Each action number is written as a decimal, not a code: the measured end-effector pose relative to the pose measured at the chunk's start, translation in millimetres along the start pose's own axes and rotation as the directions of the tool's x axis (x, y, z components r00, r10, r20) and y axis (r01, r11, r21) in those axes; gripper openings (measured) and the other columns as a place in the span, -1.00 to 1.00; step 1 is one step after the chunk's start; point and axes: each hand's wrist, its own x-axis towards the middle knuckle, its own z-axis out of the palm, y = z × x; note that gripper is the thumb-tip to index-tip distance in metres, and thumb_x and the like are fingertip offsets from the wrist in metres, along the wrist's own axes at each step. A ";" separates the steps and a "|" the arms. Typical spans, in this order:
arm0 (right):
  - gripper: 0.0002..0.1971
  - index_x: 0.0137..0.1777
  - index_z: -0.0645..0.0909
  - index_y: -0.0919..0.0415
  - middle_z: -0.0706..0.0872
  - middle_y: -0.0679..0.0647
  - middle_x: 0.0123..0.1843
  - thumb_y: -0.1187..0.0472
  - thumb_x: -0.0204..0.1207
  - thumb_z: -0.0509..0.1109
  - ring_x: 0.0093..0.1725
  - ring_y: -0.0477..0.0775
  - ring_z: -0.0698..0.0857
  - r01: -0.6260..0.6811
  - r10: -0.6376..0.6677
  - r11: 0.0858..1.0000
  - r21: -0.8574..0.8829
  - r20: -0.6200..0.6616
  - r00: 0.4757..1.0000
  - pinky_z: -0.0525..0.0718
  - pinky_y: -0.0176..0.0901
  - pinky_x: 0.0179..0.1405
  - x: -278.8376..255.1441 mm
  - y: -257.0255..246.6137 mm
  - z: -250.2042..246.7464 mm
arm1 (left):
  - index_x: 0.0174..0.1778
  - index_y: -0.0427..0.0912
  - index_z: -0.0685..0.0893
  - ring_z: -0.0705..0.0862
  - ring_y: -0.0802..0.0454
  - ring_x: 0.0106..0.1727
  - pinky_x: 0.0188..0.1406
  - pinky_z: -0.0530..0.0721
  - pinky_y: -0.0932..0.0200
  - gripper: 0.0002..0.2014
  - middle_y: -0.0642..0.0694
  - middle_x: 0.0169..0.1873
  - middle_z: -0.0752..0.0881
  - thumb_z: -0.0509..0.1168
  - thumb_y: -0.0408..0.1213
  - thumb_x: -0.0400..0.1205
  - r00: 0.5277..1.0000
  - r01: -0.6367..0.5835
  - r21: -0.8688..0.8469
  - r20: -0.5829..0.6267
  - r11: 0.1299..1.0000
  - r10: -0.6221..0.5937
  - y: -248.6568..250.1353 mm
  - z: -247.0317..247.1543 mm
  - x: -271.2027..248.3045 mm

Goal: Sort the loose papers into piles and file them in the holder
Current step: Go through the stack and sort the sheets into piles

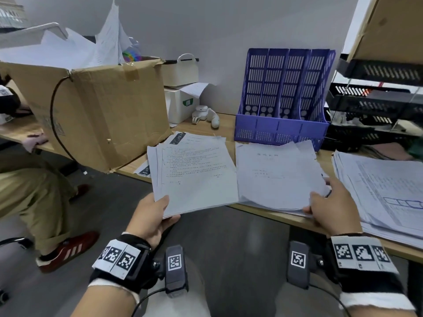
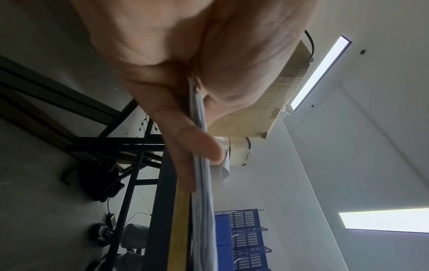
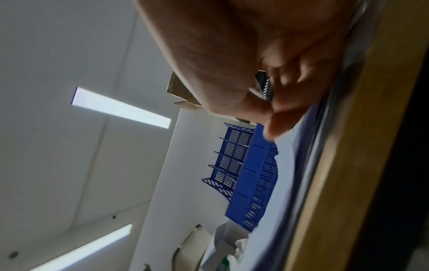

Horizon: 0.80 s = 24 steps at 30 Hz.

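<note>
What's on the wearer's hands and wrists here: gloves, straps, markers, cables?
No gloves: left hand and right hand are bare. Each wrist carries a black strap with a white band of square black-and-white fiducial markers, white cuffs behind. A black wrist camera module, each with its own marker, sits inboard; a thin black cable trails from the left one.
</note>
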 end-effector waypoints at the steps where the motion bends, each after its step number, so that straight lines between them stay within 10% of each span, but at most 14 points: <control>1: -0.46 0.50 0.36 0.08 0.59 0.34 0.34 0.10 0.51 0.32 0.10 0.46 0.71 -0.013 0.011 0.997 -0.079 -0.022 1.000 0.64 0.23 0.22 -1.8 -0.9 0.0 | 0.32 -0.13 0.64 0.71 -0.01 -0.01 -0.54 0.70 0.29 -0.76 -0.11 0.18 0.79 0.15 -0.36 0.81 1.000 -0.013 0.027 -0.018 1.000 0.014 -1.4 -1.2 1.9; 6: -0.53 0.39 0.36 0.16 0.44 0.29 0.38 0.15 0.53 0.41 -0.06 0.36 0.62 0.108 -0.123 0.990 -0.091 -0.166 0.978 0.52 0.05 -0.03 -10.9 -14.0 9.7 | 0.18 -0.09 0.60 0.69 -0.02 -0.05 -0.62 0.56 0.32 -0.87 -0.10 0.22 0.77 0.21 -0.35 0.79 0.990 -0.077 0.095 -0.110 0.993 0.087 -1.6 -8.2 7.1; 11: -0.71 0.13 0.65 0.04 0.73 -0.02 0.02 -0.13 0.62 0.29 -0.01 0.06 0.65 0.330 -0.327 0.941 -0.075 0.057 0.943 0.46 -0.12 -0.04 -23.6 -39.1 33.2 | 0.09 -0.08 0.52 0.67 -0.01 -0.15 -0.61 0.49 0.25 -0.92 -0.10 0.19 0.74 0.22 -0.37 0.79 0.952 -0.247 0.075 -0.170 0.966 0.257 11.4 -19.5 3.0; 16: -0.46 0.05 0.67 0.04 0.76 -0.06 -0.02 -0.39 0.60 0.09 -0.42 0.07 0.81 0.214 -0.271 0.958 0.193 0.354 0.895 0.80 0.14 -0.11 -36.5 -67.2 46.8 | 0.31 -0.04 0.51 0.72 0.03 -0.05 -0.62 0.59 0.30 -0.77 0.04 0.13 0.74 0.27 -0.34 0.76 0.923 -0.361 0.066 -0.114 0.930 0.366 20.7 -19.4 -4.2; 19: -0.58 0.17 0.65 0.08 0.71 0.02 0.06 -0.24 0.58 0.31 -0.23 0.04 0.83 0.107 -0.285 0.904 0.415 0.396 0.873 0.83 0.02 -0.36 -43.8 -78.5 48.9 | 0.36 0.00 0.53 0.78 -0.07 0.06 -0.61 0.62 0.25 -0.68 -0.01 0.17 0.79 0.36 -0.32 0.72 0.925 -0.377 0.042 -0.045 0.925 0.378 14.8 -10.9 -6.2; 24: -0.84 0.11 0.71 0.08 0.79 -0.08 -0.01 0.19 0.56 0.43 0.03 0.04 0.75 0.332 -0.404 0.892 0.307 0.212 0.890 0.76 0.09 0.03 -33.0 -61.0 52.5 | 0.31 0.06 0.57 0.81 -0.15 0.09 -0.54 0.65 0.13 -0.56 -0.07 0.17 0.79 0.53 -0.16 0.54 0.919 -0.392 0.084 0.065 0.916 0.388 -3.0 16.4 -13.5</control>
